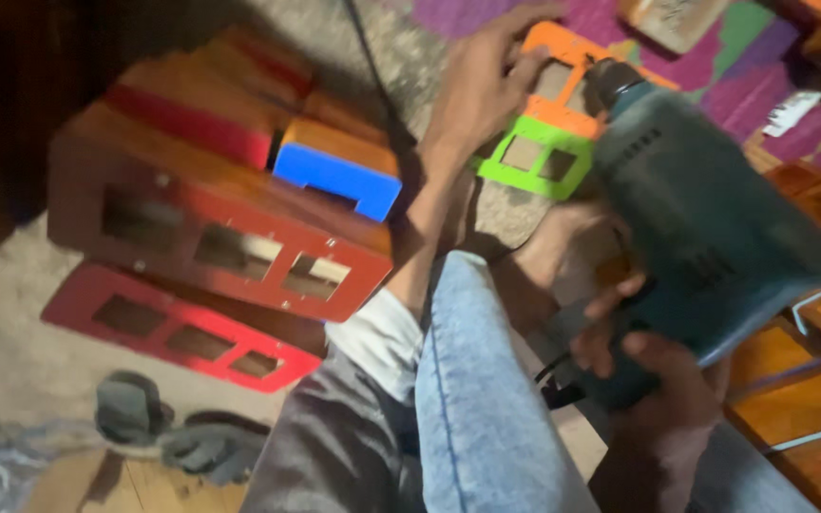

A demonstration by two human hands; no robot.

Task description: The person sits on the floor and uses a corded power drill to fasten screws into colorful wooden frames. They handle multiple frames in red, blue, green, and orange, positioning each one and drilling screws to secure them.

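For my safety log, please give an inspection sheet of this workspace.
Surface: grey floor, colourful mat.
Job's things: green drill; orange frame above green frame.
Clutter: red frame, red box, blue piece, wooden boxes, dark gloves.
Grippers: left hand presses on the orange frame; right hand grips the drill.
Cables: black cable on the floor.
Surroundings: person's jeans.
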